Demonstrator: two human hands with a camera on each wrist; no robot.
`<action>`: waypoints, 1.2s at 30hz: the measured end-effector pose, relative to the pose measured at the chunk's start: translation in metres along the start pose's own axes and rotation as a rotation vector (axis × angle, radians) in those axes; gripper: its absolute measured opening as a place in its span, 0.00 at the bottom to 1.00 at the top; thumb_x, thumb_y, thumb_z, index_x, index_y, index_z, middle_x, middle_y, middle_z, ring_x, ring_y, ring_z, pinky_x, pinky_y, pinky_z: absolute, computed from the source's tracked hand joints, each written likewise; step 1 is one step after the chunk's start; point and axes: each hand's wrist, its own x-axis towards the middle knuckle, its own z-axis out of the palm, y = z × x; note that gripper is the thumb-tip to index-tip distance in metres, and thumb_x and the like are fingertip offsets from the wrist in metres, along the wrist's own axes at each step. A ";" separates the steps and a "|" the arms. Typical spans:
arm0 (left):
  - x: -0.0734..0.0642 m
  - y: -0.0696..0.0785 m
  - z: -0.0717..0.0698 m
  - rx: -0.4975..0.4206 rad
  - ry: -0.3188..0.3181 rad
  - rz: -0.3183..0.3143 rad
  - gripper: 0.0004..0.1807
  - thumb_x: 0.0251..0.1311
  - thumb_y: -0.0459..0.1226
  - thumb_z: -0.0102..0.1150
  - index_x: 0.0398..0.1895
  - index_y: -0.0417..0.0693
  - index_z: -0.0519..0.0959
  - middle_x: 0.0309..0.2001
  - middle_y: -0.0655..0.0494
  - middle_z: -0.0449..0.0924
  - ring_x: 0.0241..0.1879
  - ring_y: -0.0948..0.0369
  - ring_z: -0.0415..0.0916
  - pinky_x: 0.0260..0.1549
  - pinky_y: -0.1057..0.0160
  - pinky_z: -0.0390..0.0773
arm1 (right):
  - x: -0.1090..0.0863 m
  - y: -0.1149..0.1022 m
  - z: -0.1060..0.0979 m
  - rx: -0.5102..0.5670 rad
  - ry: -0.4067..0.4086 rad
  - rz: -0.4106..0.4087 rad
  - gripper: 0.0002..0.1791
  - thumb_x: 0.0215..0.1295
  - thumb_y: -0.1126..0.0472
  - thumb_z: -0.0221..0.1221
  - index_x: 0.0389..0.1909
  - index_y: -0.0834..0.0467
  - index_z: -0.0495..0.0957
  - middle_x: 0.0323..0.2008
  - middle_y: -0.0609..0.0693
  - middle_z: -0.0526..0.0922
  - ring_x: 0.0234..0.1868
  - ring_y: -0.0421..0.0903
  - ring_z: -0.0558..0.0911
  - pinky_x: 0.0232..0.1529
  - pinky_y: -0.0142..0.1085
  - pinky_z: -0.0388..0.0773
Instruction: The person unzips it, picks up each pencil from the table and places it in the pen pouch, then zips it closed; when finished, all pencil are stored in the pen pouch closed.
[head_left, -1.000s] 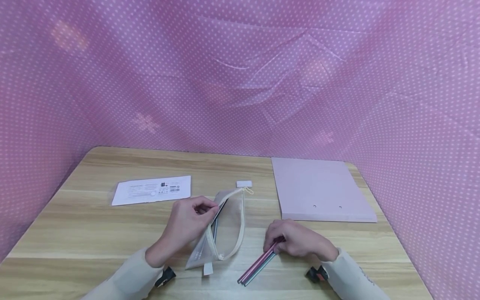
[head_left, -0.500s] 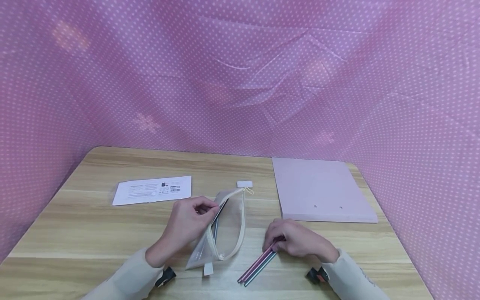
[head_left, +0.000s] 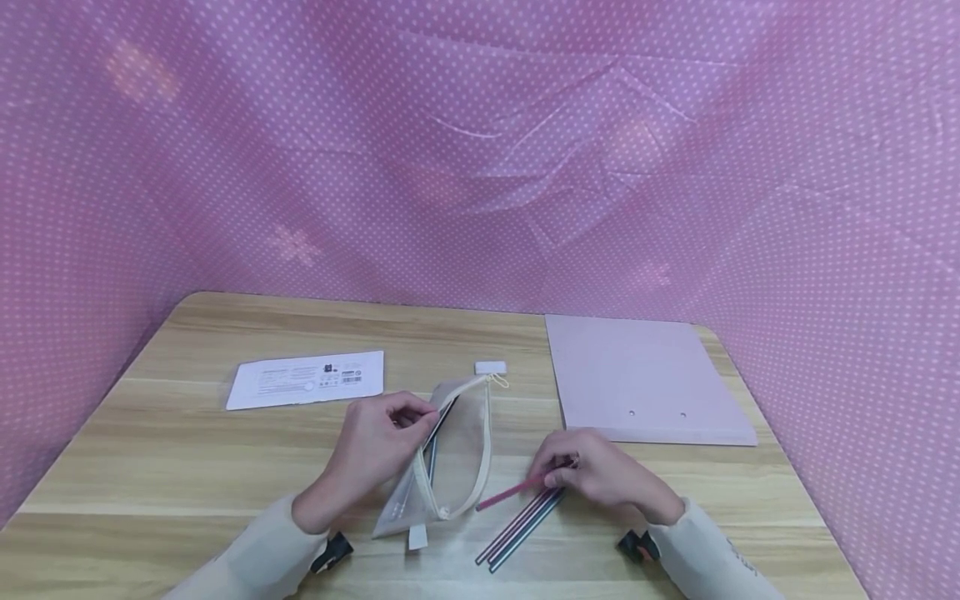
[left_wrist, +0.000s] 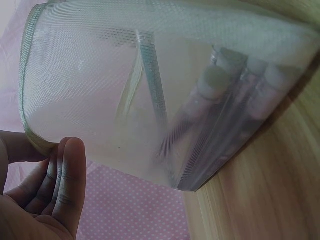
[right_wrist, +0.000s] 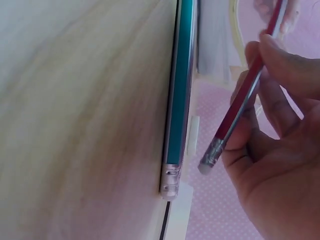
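Note:
A translucent mesh zip pouch [head_left: 467, 433] lies on the table with its mouth gaping. My left hand [head_left: 378, 437] pinches the left edge of that mouth between thumb and fingers. Through the mesh, the left wrist view shows a teal pencil [left_wrist: 151, 70] and several stick-like items with pale ends [left_wrist: 214, 81]. To the right of the pouch, my right hand [head_left: 603, 475] pinches a red pencil [head_left: 510, 494], its tip pointing toward the pouch opening. The right wrist view shows its metal band and eraser. Below it on the table, a teal pencil [right_wrist: 180, 100] lies alongside reddish ones [head_left: 512, 529].
A pink folder [head_left: 637, 375] with two holes lies at the back right. At the back left is a white printed packet [head_left: 303, 381]. A small white tag [head_left: 491, 367] hangs from the pouch's far end by a loop. A pink dotted curtain [head_left: 480, 167] surrounds the table.
My right hand has lifted slightly and now holds one red pencil apart from the others, swung toward the pouch. The remaining pencils stay on the table. My left hand and the pouch look unmoved.

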 end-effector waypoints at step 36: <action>0.000 0.002 -0.002 -0.007 -0.010 -0.023 0.02 0.56 0.35 0.71 0.33 0.49 0.89 0.26 0.60 0.88 0.24 0.67 0.79 0.26 0.71 0.80 | 0.029 -0.020 0.015 0.334 0.039 0.298 0.23 0.61 0.70 0.61 0.59 0.64 0.78 0.38 0.67 0.85 0.34 0.39 0.84 0.37 0.32 0.84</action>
